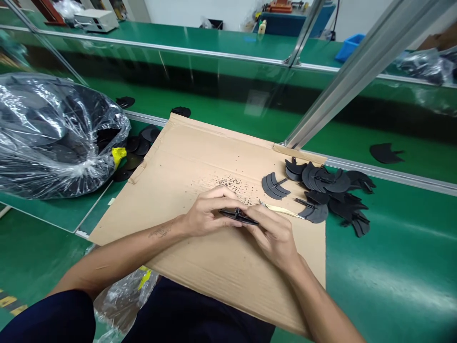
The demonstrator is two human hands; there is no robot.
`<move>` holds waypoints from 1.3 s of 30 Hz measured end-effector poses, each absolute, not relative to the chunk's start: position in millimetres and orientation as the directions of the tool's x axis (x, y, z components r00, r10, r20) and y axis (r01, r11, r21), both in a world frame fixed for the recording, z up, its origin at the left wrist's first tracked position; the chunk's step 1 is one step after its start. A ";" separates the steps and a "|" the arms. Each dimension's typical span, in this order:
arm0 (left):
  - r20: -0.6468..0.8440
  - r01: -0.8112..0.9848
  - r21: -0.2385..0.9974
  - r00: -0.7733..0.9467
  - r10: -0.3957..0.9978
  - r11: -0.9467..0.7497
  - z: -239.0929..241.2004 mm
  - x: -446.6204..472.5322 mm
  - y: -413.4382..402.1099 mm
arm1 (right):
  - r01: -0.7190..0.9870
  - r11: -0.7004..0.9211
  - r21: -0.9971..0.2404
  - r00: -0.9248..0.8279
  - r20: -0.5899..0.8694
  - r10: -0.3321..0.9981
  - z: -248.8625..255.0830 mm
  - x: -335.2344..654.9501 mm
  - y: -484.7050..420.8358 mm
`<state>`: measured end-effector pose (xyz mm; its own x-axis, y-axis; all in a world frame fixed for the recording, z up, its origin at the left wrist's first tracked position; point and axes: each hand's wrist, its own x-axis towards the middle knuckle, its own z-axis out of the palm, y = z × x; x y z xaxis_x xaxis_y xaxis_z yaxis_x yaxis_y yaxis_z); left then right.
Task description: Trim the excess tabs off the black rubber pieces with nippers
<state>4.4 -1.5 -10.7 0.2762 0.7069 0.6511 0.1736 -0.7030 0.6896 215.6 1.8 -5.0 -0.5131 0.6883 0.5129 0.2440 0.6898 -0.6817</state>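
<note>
Both hands meet over the middle of a brown cardboard sheet (200, 162). My left hand (207, 212) is closed, its fingers pinching a thin black plastic part (238, 216) seen edge-on. My right hand (273, 233) is also closed on the same part from the right and grips a small pale-handled tool (282, 209) that points right. Tiny black trimmings (232, 185) are scattered on the cardboard just beyond my fingers. A pile of black fan-shaped parts (328, 190) lies to the right, partly on the cardboard.
A clear plastic bag (53, 133) full of black parts sits at left, with loose parts (137, 147) beside it. Single black parts (385, 152) lie on the green conveyor belt (228, 102). An aluminium frame post (353, 71) slants up at right. A blue bin (350, 45) stands far back.
</note>
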 end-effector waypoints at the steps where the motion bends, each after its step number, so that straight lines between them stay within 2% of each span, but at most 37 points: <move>1: 0.658 0.175 0.683 0.273 0.702 -0.709 -10.7 5.0 -1.4 | 0.254 0.695 -0.673 -0.518 0.512 0.685 -5.8 216.1 1.9; 7: 0.709 0.191 0.629 0.257 0.657 -0.754 -9.5 8.7 -4.1 | 0.269 0.704 -0.658 -0.555 0.491 0.671 -6.0 215.8 0.3; 15: 0.662 0.226 0.687 0.198 0.723 -0.691 -6.2 11.7 -14.2 | 0.187 0.624 -0.759 -0.597 0.417 0.686 1.0 214.3 -0.1; 19: 0.649 0.214 0.701 0.206 0.733 -0.681 -7.4 11.6 -13.1 | 0.202 0.624 -0.755 -0.581 0.421 0.696 1.7 213.1 0.1; 26: 0.574 0.152 0.778 0.220 0.788 -0.609 -10.8 11.5 -10.1 | 0.249 0.641 -0.726 -0.545 0.443 0.712 -1.9 213.5 -1.3; 30: 0.409 0.068 0.905 0.132 0.903 -0.419 -9.8 6.0 -5.2 | 0.360 0.621 -0.696 -0.592 0.344 0.729 14.3 227.6 8.4; 32: 0.283 -0.007 0.959 0.005 0.959 -0.283 -7.8 2.0 -0.3 | 0.456 0.603 -0.654 -0.595 0.280 0.753 25.5 239.8 14.8; 34: 0.152 -0.114 0.980 -0.081 0.985 -0.161 -5.6 -1.0 5.2 | 0.587 0.595 -0.550 -0.604 0.192 0.774 32.8 252.2 19.3; 36: 0.039 -0.225 0.973 -0.079 0.996 -0.056 -3.8 -2.6 9.8 | 0.709 0.591 -0.386 -0.604 0.100 0.791 33.5 261.7 21.0; 39: -0.056 -0.332 0.943 -0.053 0.997 0.035 -3.5 -2.8 13.9 | 0.790 0.587 -0.176 -0.593 0.021 0.805 26.0 266.6 19.8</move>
<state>-2.8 13.9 -3.5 -0.0534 0.9970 -0.0559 -0.3319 0.0351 0.9426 266.6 19.8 26.0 -0.5935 0.8046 0.0214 0.7899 0.5873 -0.1764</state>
